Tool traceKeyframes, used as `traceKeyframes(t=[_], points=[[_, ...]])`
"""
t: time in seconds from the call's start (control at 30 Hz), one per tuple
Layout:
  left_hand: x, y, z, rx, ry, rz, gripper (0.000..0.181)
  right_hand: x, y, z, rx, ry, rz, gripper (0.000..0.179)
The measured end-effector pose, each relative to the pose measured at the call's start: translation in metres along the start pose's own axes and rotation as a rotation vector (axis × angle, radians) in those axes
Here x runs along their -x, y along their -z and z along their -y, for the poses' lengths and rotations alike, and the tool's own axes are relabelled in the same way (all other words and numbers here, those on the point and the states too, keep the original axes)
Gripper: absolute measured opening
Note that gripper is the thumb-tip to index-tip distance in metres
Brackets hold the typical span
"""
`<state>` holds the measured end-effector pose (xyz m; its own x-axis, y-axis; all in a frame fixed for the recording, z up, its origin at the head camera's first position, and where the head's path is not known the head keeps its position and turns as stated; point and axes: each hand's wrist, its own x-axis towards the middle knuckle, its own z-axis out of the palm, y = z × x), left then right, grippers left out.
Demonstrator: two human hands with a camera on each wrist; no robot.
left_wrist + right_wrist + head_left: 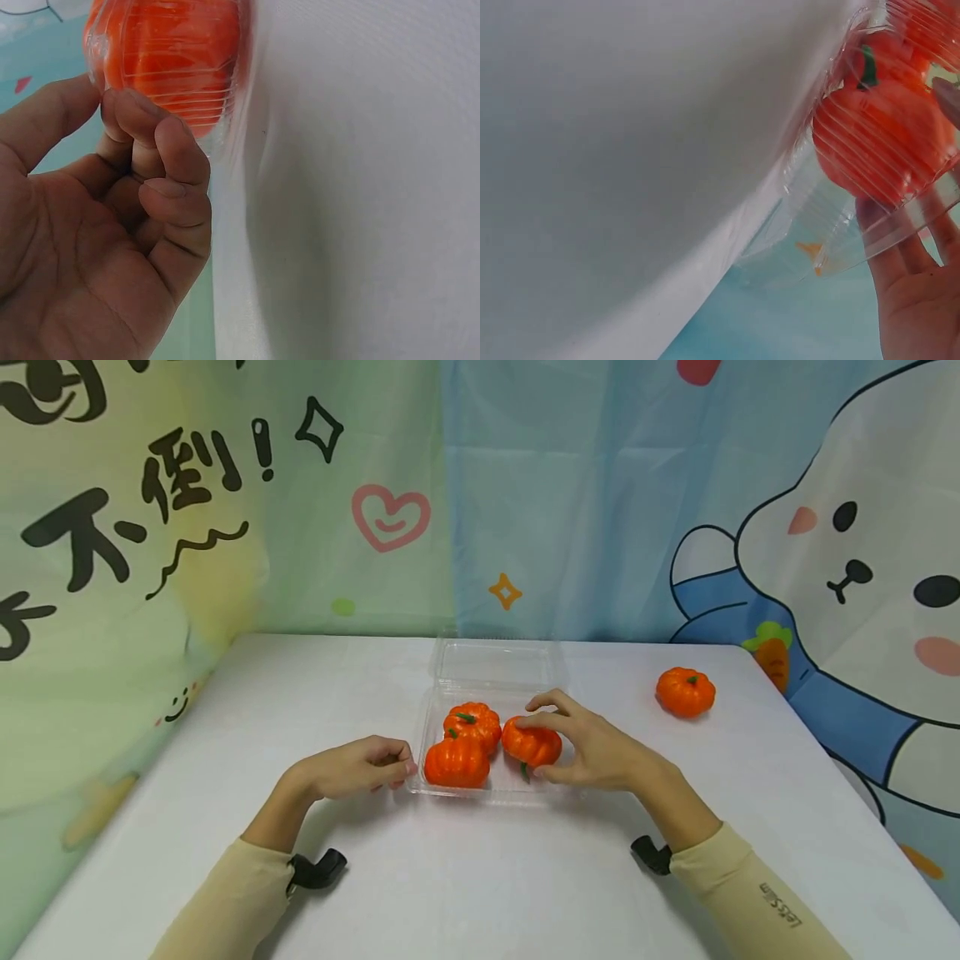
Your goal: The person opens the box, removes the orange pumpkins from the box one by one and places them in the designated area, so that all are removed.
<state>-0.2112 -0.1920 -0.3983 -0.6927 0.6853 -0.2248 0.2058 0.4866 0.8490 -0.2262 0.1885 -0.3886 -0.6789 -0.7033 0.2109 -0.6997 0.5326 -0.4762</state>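
Note:
A clear plastic box [517,795] lies with its lid [495,662] folded back. Two small orange pumpkins [457,763] with green stems sit in its left half, one in front of the other. My left hand [337,770] pinches the box's left rim between thumb and fingertips; the left wrist view shows that hand [112,217] beside the ribbed wall. In the right half, my right hand [600,747] holds a third pumpkin [531,743], fingers behind it and thumb in front. Through the box wall, the right wrist view shows this pumpkin [889,139] against the fingers.
Another orange pumpkin [686,692] rests on the white table [480,877] toward the back right. Behind the table's far edge hangs a printed cloth [562,502]. Black wrist straps [318,868] stick out near both sleeves.

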Motion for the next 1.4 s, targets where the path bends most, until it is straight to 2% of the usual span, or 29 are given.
traceKeyframes(t=[0.2, 0.4, 0.73, 1.4], points=[[0.0, -0.002, 0.001, 0.009, 0.008, -0.001, 0.023, -0.005, -0.002, 0.005, 0.001, 0.011, 0.07, 0.064], [-0.001, 0.0, 0.003, -0.011, 0.001, -0.003, 0.024, -0.007, -0.005, 0.008, 0.015, -0.009, 0.082, 0.066], [-0.002, 0.0, 0.005, -0.012, 0.001, 0.001, 0.022, -0.006, -0.004, 0.008, 0.043, 0.001, 0.06, 0.063], [-0.001, 0.0, 0.004, -0.013, 0.003, -0.004, 0.024, 0.002, 0.007, 0.01, 0.044, 0.071, -0.059, 0.067]])
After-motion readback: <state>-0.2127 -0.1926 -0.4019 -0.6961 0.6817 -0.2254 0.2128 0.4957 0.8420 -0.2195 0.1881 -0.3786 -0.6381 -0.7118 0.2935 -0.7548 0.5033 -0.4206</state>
